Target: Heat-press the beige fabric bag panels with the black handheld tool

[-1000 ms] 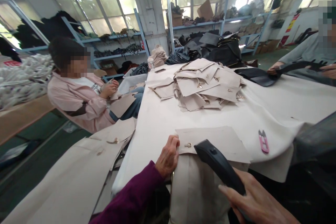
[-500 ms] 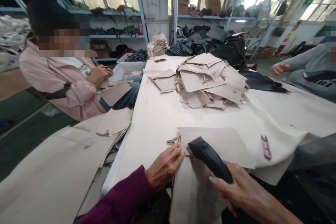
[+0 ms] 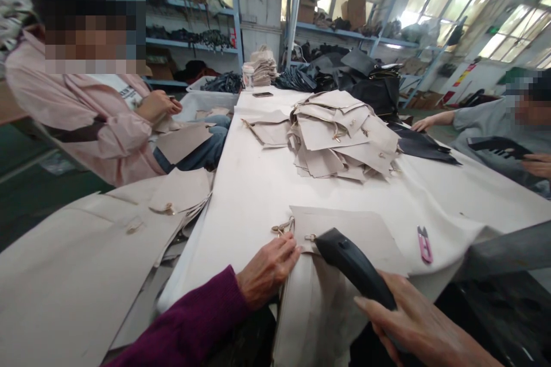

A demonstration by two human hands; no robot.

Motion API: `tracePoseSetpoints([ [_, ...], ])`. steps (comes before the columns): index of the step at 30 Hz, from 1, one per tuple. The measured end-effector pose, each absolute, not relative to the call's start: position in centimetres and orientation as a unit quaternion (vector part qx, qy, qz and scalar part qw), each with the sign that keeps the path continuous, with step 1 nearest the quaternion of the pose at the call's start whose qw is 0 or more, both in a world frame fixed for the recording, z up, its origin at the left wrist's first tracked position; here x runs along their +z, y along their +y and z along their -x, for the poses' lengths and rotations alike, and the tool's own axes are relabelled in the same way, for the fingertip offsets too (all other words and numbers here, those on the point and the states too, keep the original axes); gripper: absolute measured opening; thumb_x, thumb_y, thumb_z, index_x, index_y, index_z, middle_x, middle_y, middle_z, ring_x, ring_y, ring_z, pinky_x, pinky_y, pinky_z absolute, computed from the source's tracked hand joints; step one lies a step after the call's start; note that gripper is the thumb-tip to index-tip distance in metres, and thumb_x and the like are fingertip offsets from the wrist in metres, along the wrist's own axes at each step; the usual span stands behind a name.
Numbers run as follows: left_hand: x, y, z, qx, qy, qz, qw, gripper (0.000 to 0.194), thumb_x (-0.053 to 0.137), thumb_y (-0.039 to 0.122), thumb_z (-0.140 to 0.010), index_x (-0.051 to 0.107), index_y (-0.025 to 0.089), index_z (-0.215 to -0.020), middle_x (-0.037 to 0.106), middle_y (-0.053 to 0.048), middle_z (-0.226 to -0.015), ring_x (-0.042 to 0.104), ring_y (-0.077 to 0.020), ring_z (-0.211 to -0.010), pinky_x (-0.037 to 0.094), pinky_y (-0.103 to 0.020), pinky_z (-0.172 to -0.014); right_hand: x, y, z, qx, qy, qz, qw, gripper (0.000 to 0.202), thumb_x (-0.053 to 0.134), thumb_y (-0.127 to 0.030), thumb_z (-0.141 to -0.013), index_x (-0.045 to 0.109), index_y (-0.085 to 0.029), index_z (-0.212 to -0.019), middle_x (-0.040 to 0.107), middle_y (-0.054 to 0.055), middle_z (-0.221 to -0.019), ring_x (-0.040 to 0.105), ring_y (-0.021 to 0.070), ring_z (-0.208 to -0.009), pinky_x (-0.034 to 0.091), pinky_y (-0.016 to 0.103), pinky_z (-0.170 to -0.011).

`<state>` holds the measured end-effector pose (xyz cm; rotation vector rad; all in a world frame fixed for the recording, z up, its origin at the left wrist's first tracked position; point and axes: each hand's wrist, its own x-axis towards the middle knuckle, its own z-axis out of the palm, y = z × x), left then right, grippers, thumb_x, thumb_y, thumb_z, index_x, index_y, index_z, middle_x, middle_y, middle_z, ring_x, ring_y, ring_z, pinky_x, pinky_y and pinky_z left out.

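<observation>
My right hand (image 3: pixel 408 315) grips a black clipper-shaped hand tool (image 3: pixel 355 266) whose tip points to the upper left. Just beyond that tip a small gold fitting (image 3: pixel 310 237) shows on a beige leather-like panel (image 3: pixel 348 229). The panel lies partly on the table, and its lower part hangs over the near edge toward my lap. My left hand (image 3: pixel 269 269) pinches the panel's left edge, fingers together, beside a gold metal clasp (image 3: pixel 282 228). What lies under those fingertips is hidden.
Pink thread snips (image 3: pixel 425 245) lie to the right on the white-covered table (image 3: pixel 253 183). Farther back is a heap of beige panels (image 3: pixel 331 132), with black pieces (image 3: pixel 424 143) beside it. More panels (image 3: pixel 86 252) stack at left. Co-workers sit on both sides.
My right hand has drawn the tool slightly right and down, uncovering the gold fitting. My left hand stays at the panel's edge. The right co-worker's hand has moved to the black pieces.
</observation>
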<state>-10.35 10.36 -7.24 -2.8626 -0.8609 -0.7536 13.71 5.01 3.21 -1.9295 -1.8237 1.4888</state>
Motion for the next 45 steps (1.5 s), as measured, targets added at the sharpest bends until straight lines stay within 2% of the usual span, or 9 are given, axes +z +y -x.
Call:
tracePoseSetpoints([
  [4,-7.4,10.4,10.4,-0.245,-0.278,0.928,0.044,0.027,0.037,0.009,-0.09,0.057,0.0,-0.105,0.061,-0.019,-0.098,0.056,-0.0276,-0.108,0.048,-0.04,-0.096,2.9,5.6,-13.0,0.493,-0.598,0.63,0.044,0.01,0.048,-0.027,-0.084,0.047,-0.017,-0.084,0.051,-0.007,-0.046,0.051,0.0095,-0.036,0.039,0.016,-0.035],
  [18,-7.4,10.5,10.2,-0.249,-0.272,0.929,0.034,0.029,0.036,0.011,-0.091,0.057,-0.001,-0.107,0.061,-0.018,-0.095,0.055,-0.029,-0.108,0.05,-0.041,-0.094,3.6,6.9,-13.6,0.518,-0.603,0.605,0.049,0.012,0.049,-0.028,-0.081,0.047,-0.018,-0.074,0.053,-0.004,-0.052,0.053,0.01,-0.038,0.042,0.016,-0.033],
  [24,-7.2,10.5,10.2,-0.266,-0.276,0.923,0.012,0.03,0.033,0.013,-0.092,0.058,0.004,-0.107,0.061,-0.015,-0.094,0.056,-0.0264,-0.108,0.052,-0.039,-0.093,5.0,6.4,-16.6,0.459,-0.575,0.666,0.124,0.027,0.05,-0.04,-0.081,0.045,-0.02,-0.063,0.049,-0.005,-0.041,0.051,0.0107,-0.035,0.042,0.019,-0.035],
  [28,-8.1,10.4,10.5,-0.281,-0.28,0.918,0.014,0.03,0.033,0.011,-0.092,0.058,0.009,-0.108,0.061,-0.013,-0.098,0.056,-0.0239,-0.108,0.051,-0.038,-0.093,5.3,2.6,-21.7,0.439,-0.566,0.685,0.134,0.037,0.05,-0.05,-0.081,0.046,-0.02,-0.059,0.052,-0.003,-0.04,0.053,0.0126,-0.036,0.045,0.022,-0.04],
  [31,-7.2,10.2,10.2,-0.235,-0.302,0.924,0.028,0.031,0.035,0.005,-0.088,0.06,0.009,-0.106,0.063,-0.014,-0.101,0.056,-0.0246,-0.105,0.05,-0.04,-0.091,4.4,-1.0,-24.7,0.42,-0.554,0.701,0.158,0.041,0.046,-0.051,-0.085,0.047,-0.02,-0.059,0.055,-0.001,-0.041,0.055,0.0138,-0.038,0.046,0.024,-0.045],
  [34,-4.4,10.1,8.3,-0.137,-0.341,0.929,0.043,0.028,0.042,0.002,-0.083,0.062,0.007,-0.102,0.063,-0.015,-0.1,0.055,-0.028,-0.104,0.046,-0.045,-0.091,3.6,-3.2,-26.2,0.419,-0.535,0.709,0.191,0.04,0.046,-0.05,-0.086,0.047,-0.02,-0.059,0.054,-0.002,-0.04,0.054,0.013,-0.038,0.046,0.024,-0.047],
  [38,-1.8,10.2,3.1,-0.091,-0.322,0.94,0.06,0.031,0.045,0.004,-0.084,0.057,0.008,-0.112,0.061,-0.013,-0.099,0.055,-0.0247,-0.092,0.047,-0.04,-0.084,3.8,-3.4,-25.9,0.45,-0.511,0.697,0.225,0.034,0.049,-0.042,-0.086,0.046,-0.019,-0.061,0.052,-0.004,-0.042,0.052,0.0109,-0.036,0.042,0.02,-0.042],
  [42,-3.7,11.1,-0.6,-0.089,-0.294,0.949,0.068,0.02,0.047,0.008,-0.087,0.059,0.01,-0.102,0.059,-0.011,-0.091,0.053,-0.0233,-0.083,0.049,-0.036,-0.073,4.2,-2.3,-24.5,0.467,-0.511,0.684,0.23,0.024,0.051,-0.033,-0.084,0.044,-0.019,-0.066,0.051,-0.006,-0.045,0.05,0.0088,-0.035,0.038,0.017,-0.036],
  [45,-5.8,11.8,-1.0,-0.117,-0.269,0.951,0.097,0.024,0.045,0.005,-0.086,0.056,0.01,-0.107,0.057,-0.01,-0.087,0.052,-0.023,-0.08,0.048,-0.036,-0.069,3.5,-1.3,-23.8,0.482,-0.509,0.674,0.234,0.016,0.051,-0.028,-0.082,0.044,-0.019,-0.071,0.052,-0.006,-0.048,0.05,0.008,-0.035,0.037,0.015,-0.034],
])
